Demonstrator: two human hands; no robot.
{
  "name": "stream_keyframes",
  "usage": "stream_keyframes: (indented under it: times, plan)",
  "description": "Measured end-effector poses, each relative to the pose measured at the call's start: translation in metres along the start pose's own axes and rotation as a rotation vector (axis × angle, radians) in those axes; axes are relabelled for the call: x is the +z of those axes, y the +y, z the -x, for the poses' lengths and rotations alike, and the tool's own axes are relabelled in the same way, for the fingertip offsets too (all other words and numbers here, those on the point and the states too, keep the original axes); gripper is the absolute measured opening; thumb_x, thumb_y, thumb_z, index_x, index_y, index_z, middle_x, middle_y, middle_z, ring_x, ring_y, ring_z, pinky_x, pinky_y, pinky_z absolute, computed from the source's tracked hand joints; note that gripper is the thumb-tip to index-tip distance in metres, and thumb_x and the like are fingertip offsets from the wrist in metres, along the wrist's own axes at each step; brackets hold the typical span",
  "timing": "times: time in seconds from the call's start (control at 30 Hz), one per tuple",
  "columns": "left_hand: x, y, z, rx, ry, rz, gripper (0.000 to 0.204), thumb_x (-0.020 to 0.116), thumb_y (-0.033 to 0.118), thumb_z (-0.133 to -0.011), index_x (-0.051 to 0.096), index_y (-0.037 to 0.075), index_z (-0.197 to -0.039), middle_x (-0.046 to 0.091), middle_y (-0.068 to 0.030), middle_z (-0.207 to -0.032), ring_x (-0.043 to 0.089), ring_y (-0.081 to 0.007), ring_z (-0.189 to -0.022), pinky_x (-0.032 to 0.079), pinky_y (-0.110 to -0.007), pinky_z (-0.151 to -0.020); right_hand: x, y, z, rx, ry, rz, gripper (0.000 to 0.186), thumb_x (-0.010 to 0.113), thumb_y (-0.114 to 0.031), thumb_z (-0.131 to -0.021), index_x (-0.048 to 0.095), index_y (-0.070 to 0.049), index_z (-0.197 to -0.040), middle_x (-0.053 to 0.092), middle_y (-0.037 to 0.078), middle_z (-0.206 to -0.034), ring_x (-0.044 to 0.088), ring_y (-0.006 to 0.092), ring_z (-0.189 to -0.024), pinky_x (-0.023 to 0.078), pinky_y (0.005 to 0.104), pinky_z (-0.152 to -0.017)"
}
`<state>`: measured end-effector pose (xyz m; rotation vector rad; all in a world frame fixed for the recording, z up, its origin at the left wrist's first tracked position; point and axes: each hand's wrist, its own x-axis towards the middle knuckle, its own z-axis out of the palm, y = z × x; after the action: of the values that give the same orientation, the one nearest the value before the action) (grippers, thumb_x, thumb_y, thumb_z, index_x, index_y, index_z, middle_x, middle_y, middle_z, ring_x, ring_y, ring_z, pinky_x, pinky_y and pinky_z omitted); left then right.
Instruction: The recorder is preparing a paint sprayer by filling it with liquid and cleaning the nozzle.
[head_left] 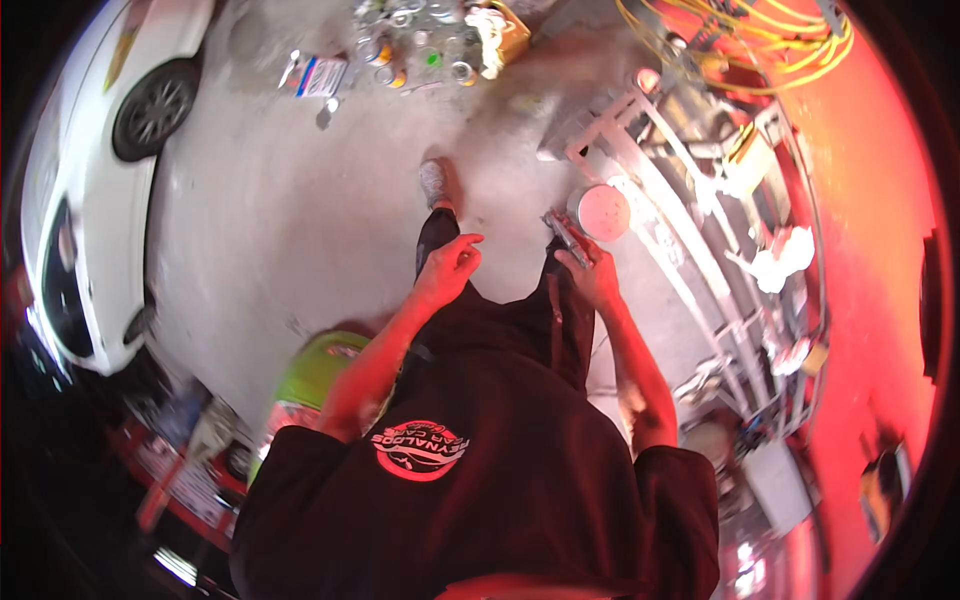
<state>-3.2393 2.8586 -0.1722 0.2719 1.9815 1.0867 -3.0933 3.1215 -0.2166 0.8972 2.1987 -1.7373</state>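
On the grey floor, clear containers are gathered near a red, white and blue package. At the left a white car is parked; at the right a metal rack is placed.

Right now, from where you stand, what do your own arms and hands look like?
My left hand and right hand wear no gloves; both forearms are bare below short black sleeves. The shirt has a round red-and-white emblem.
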Motion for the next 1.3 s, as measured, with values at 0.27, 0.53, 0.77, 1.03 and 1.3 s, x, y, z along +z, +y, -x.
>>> stream_keyframes:
  times: [0.27,0.53,0.77,1.03,1.3]
  plan:
    - [-0.113,-0.104,-0.071,0.026,-0.142,-0.008,0.03,0.062,0.011,-0.095,0.061,0.003,-0.124,0.067,-0.01,-0.085,0.065,-0.0164,-0.074,0.052,-0.031,-0.071,0.124,0.011,-0.097,0.053,0.009,0.105,0.056,0.078,-0.028,-0.086,0.061,-0.008,-0.136,0.068,0.014,-0.127,0.068,0.0269,-0.113,0.052,0.0341,-0.094]
    - [-0.091,-0.254,-0.07,-0.349,-0.275,0.049,0.033,0.063,0.011,-0.096,0.062,0.007,-0.128,0.07,-0.0054,-0.095,0.063,-0.0079,-0.083,0.052,-0.027,-0.079,0.238,0.164,-0.257,0.37,0.144,-0.138,0.054,0.079,-0.034,-0.086,0.064,-0.007,-0.131,0.07,0.015,-0.119,0.068,0.0248,-0.104,0.051,0.0369,-0.09]
    - [-0.063,-0.3,-0.091,-0.539,-0.374,0.069,0.038,0.064,0.012,-0.095,0.059,0.006,-0.133,0.07,-0.0063,-0.101,0.066,-0.0103,-0.086,0.053,-0.028,-0.081,0.277,0.33,-0.395,0.26,0.314,0.019,0.046,0.084,-0.042,-0.081,0.073,-0.005,-0.105,0.061,-0.001,-0.068,0.053,0.0086,-0.06,0.046,0.0288,-0.057]
    - [-0.044,-0.294,-0.115,-0.57,-0.426,-0.005,0.039,0.064,0.013,-0.095,0.058,0.006,-0.133,0.066,-0.0128,-0.116,0.066,-0.0214,-0.1,0.052,-0.034,-0.09,0.279,0.403,-0.448,0.463,0.21,-0.111,0.06,0.081,-0.058,-0.076,0.075,-0.011,-0.112,0.076,0.013,-0.092,0.071,0.0277,-0.09,0.052,0.0382,-0.083]
    - [-0.035,-0.286,-0.125,-0.589,-0.433,-0.045,0.039,0.062,0.02,-0.097,0.057,0.006,-0.133,0.064,-0.015,-0.12,0.066,-0.0284,-0.101,0.052,-0.038,-0.09,0.269,0.399,-0.434,0.55,0.288,0.187,0.069,0.078,-0.066,-0.072,0.075,-0.009,-0.112,0.075,0.017,-0.101,0.07,0.0366,-0.099,0.052,0.0425,-0.087]
